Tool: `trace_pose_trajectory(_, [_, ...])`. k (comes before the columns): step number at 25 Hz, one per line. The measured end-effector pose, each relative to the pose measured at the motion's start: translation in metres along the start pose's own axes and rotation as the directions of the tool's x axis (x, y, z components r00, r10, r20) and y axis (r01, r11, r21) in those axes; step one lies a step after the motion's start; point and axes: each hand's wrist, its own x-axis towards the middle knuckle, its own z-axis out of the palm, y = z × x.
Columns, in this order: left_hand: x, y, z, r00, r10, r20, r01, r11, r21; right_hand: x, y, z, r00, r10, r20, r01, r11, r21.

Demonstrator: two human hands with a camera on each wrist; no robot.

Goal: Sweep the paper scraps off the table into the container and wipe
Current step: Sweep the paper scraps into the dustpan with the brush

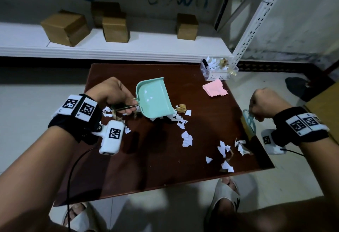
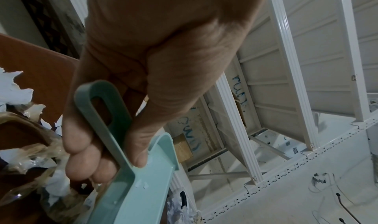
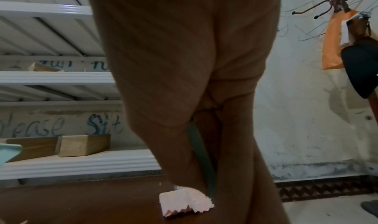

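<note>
Nearest to us, loose paper scraps (image 1: 187,138) lie across the near right part of the brown table (image 1: 146,167), some just beside the right edge. We judge these the likeliest loss: a stroke angled outward would send them onto the floor.

Further in, the left hand (image 1: 111,94) has its grip clenched round the handle of the mint dustpan (image 1: 155,98); the left wrist view shows the thumb pressed along the handle where it meets the pan. The pan is tilted, its open lip down on the table among more scraps and beside a crumpled brown wad (image 1: 181,108). A few small bits already lie inside it. Further scraps sit under and behind this hand, outside the pan's mouth; we judge they will be missed unless the pan is repositioned.

At the right edge of the table, the right hand (image 1: 264,104) is closed round a slim teal handle, which we take to be the brush (image 1: 249,121); its bristles are too blurred to confirm.

Beyond, a pink cloth (image 1: 215,87) lies near the far right corner, untouched, so wiping is not yet begun. At that corner stands the clear container (image 1: 218,67), already holding scraps and well apart from the pan. Carrying a tilted pan that far risks spilling, and the container's mouth looks narrow for tipping.
</note>
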Motion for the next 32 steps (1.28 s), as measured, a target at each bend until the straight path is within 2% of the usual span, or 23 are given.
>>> trace_pose_trajectory(4, [0.001,0.001,0.001,1.0,-0.005,0.008,0.005,1.0,-0.001,-0.016,-0.01,0.003,0.987,-0.02,0.16,0.014,0.999,0.039])
trace_pose_trajectory(7, [-0.001,0.002,0.003,1.0,0.0,0.012,0.0,1.0,-0.001,-0.024,-0.025,0.009,0.981,-0.108,0.161,0.11,0.994,-0.004])
trace_pose_trajectory(10, [-0.003,0.004,0.004,1.0,0.002,0.017,-0.002,1.0,0.01,-0.033,-0.044,0.016,0.972,-0.132,0.193,0.121,0.99,0.07])
trace_pose_trajectory(13, [-0.004,0.006,0.005,1.0,-0.003,0.021,0.003,1.0,0.007,-0.038,-0.061,0.017,0.984,-0.113,0.141,0.075,0.967,0.245])
trace_pose_trajectory(17, [-0.004,0.007,0.002,1.0,-0.008,0.007,0.008,1.0,-0.022,-0.042,-0.082,0.01,0.992,-0.112,0.061,0.059,0.824,0.563])
trace_pose_trajectory(21, [-0.007,0.006,-0.001,0.999,-0.024,0.022,0.025,0.999,-0.031,-0.042,-0.093,-0.001,0.983,-0.172,-0.067,0.169,0.697,0.697])
trace_pose_trajectory(23, [-0.007,0.004,-0.004,0.999,-0.027,0.016,0.028,0.999,-0.042,-0.038,-0.093,-0.009,0.981,-0.171,-0.096,0.187,0.666,0.722])
trace_pose_trajectory(25, [-0.007,0.003,-0.006,1.0,-0.028,0.007,0.028,0.999,-0.047,-0.037,-0.089,-0.018,0.977,-0.185,-0.107,0.208,0.716,0.667])
trace_pose_trajectory(27, [-0.006,0.003,-0.007,1.0,-0.023,0.008,0.023,0.999,-0.039,-0.037,-0.081,-0.026,0.971,-0.233,-0.054,0.224,0.807,0.546])
trace_pose_trajectory(30, [-0.005,0.003,-0.007,1.0,-0.019,0.014,0.02,0.999,-0.032,-0.04,-0.075,-0.024,0.934,-0.299,0.196,0.187,0.875,0.446])
trace_pose_trajectory(32, [-0.004,0.003,-0.006,1.0,-0.019,0.009,0.019,0.999,-0.035,-0.041,-0.077,-0.015,0.897,-0.313,0.312,0.168,0.895,0.414])
